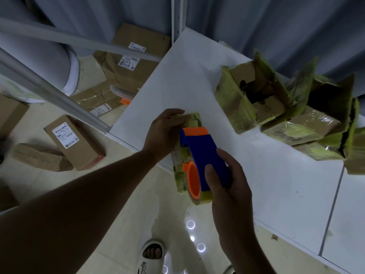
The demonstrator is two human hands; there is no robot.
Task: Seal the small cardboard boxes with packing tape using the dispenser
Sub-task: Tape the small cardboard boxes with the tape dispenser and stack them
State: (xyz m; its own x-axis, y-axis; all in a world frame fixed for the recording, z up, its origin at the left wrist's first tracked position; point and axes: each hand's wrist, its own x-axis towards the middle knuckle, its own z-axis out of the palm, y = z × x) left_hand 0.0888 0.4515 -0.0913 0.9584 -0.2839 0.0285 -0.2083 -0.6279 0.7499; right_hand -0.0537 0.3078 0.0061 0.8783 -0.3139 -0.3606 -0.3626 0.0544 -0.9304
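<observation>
A parcel packing and storage room.

Around the white table [256, 175], labelled cardboard parcels [75, 141] lie scattered on the tiled floor [39, 178] to its left; taped-up small boxes [286, 107] pile along its far edge, before grey curtains [276, 26] and a metal shelving upright [178, 16].

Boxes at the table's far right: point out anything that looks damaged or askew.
The pile of taped boxes sits jumbled and tilted; the nearest open box has torn flaps and a ragged hole, with yellowish tape wrinkled over it.
</observation>
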